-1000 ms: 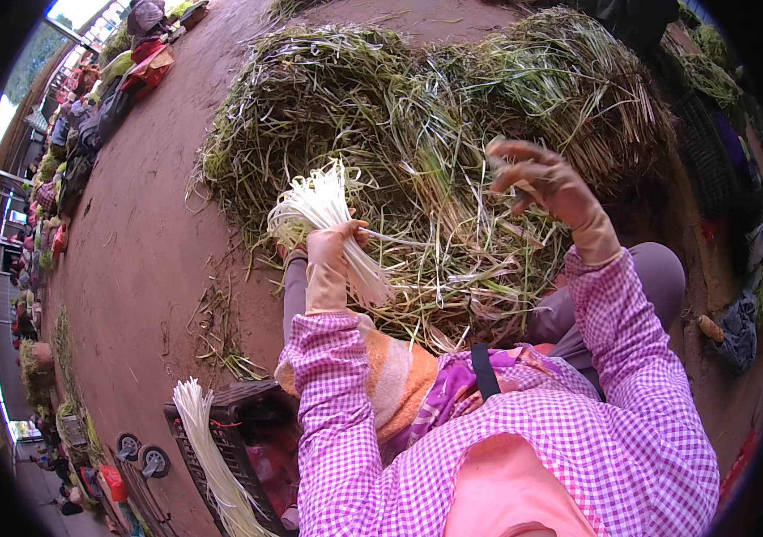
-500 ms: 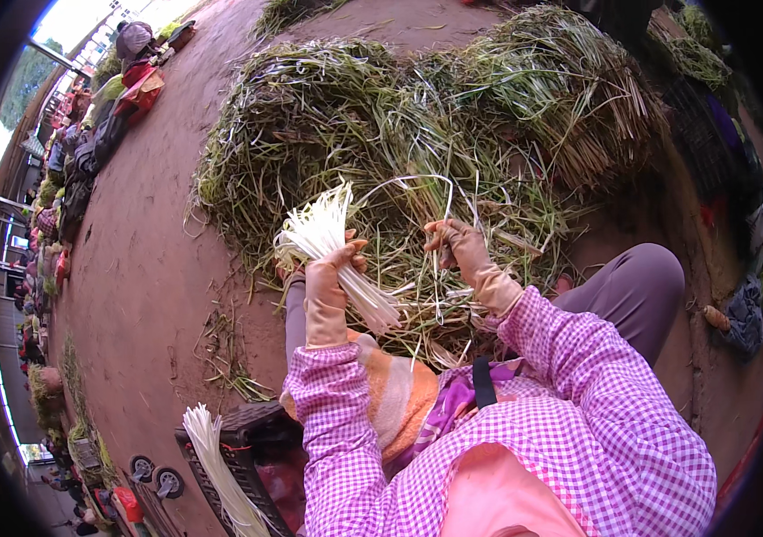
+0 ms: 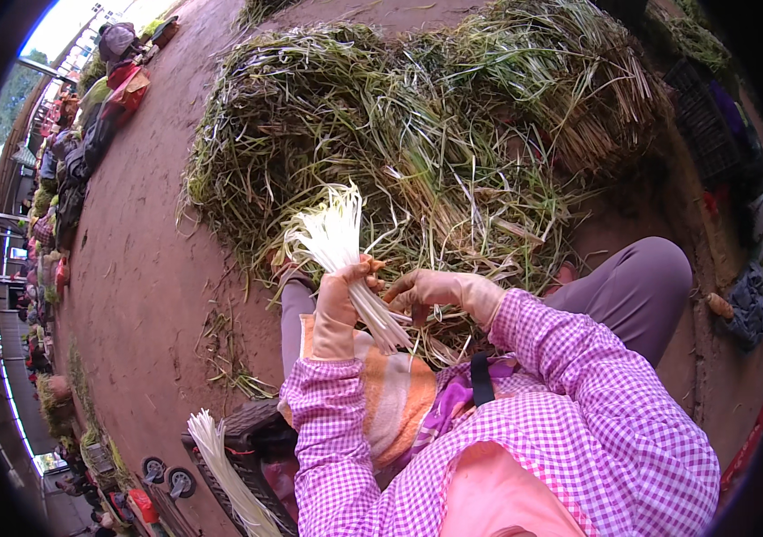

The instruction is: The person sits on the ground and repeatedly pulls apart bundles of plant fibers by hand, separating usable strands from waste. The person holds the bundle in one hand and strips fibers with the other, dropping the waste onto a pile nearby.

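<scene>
A bundle of slender white stalks (image 3: 329,234) is gripped in my left hand (image 3: 338,300), gloved and closed around its middle. The loose, fanned end points up and away, and the even ends come out below the fist toward my lap. Close by on the right, my gloved right hand (image 3: 435,291) reaches toward the lower part of the bundle. Its fingers look parted and bent, and I see nothing held in them. Beneath both hands lies a large heap of green and straw-coloured stalks and leaves (image 3: 336,116).
At the lower left a black plastic crate (image 3: 234,470) carries another white stalk bundle (image 3: 229,474). Two small wheels (image 3: 168,478) are beside it. Loose trimmings (image 3: 229,353) dot the reddish ground. A dark crate (image 3: 703,125) and a plastic bag (image 3: 746,309) sit at right; people are far left.
My right hand has come left and nearer the bundle; the long thin strip it held is no longer seen in it. My left hand keeps the stalks, shifted slightly right and lower.
</scene>
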Demonstrator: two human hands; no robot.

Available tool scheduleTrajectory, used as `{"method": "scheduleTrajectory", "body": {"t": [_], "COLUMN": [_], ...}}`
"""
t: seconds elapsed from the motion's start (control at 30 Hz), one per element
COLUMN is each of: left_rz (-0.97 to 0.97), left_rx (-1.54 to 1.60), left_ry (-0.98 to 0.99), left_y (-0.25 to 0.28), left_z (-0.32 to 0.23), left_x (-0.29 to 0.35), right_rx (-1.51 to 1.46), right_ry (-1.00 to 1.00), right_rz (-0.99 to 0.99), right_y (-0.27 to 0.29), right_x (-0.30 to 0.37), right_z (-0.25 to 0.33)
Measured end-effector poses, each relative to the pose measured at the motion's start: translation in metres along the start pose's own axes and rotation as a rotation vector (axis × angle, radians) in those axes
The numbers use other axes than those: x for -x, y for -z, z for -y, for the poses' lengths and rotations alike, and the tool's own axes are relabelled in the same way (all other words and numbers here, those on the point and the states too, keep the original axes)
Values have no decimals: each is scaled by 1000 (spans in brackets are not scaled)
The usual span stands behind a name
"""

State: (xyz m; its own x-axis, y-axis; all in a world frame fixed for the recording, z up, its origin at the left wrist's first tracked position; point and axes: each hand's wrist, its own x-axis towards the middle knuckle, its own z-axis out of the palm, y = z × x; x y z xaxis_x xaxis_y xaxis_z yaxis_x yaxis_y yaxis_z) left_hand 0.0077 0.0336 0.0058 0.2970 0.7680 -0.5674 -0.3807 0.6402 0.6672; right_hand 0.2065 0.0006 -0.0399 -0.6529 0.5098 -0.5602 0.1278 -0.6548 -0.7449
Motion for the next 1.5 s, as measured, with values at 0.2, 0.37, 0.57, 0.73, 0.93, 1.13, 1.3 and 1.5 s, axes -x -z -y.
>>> {"method": "scheduleTrajectory", "body": {"t": [0.2,0.37,0.57,0.73,0.93,1.13,1.3,1.5], "left_rz": [18,-25,-21,-82,-225,-165,-149,-17], "left_rx": [26,-9,69,137,144,256,187,292], "left_ry": [17,37,-75,-203,-567,-94,-303,-408], "left_y": [4,-1,20,22,16,9,10,4], "left_z": [-14,-15,-37,-50,-76,-35,-37,-49], "left_x": [11,15,20,29,39,-3,-4,6], "right_rx": [-254,-861,-1199,-862,-124,960,931,290], "right_ry": [25,437,541,426,392,-471,-147,219], "right_rz": [-293,70,-634,-747,-1267,-807,-878,-787], "right_y": [52,29,112,207,175,146,155,128], "right_x": [-30,-68,-49,34,13,-60,-47,0], "right_z": [-11,0,14,-12,-14,-7,12,25]}}
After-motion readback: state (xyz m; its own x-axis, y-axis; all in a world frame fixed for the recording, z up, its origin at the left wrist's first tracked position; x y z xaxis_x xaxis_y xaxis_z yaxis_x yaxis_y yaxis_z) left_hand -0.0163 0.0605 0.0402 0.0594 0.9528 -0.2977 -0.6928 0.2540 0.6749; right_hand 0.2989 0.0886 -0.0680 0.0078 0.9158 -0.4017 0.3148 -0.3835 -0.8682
